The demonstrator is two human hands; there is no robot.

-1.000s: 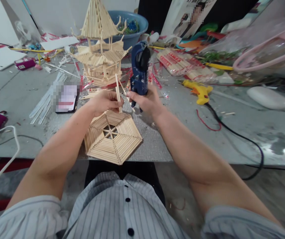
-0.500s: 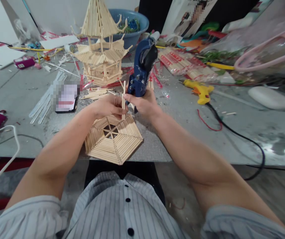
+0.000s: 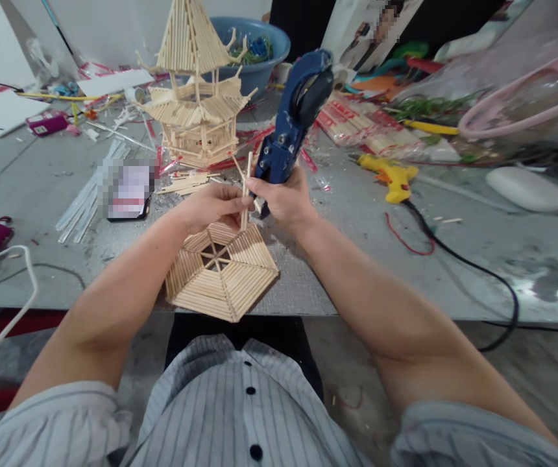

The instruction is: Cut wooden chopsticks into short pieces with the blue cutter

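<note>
Near the front edge of the counter lies the hexagon, just below both hands; I have the fingers of the left hand pinching upright sticks, the right hand wrapped around the cutter; whether its jaws meet the sticks I cannot tell; a loose pinch could let them twist and cut crooked; close fingers might get nicked.

Matt wooden panel (ridged); scuffed hand tool; smooth plastic basin.
</note>
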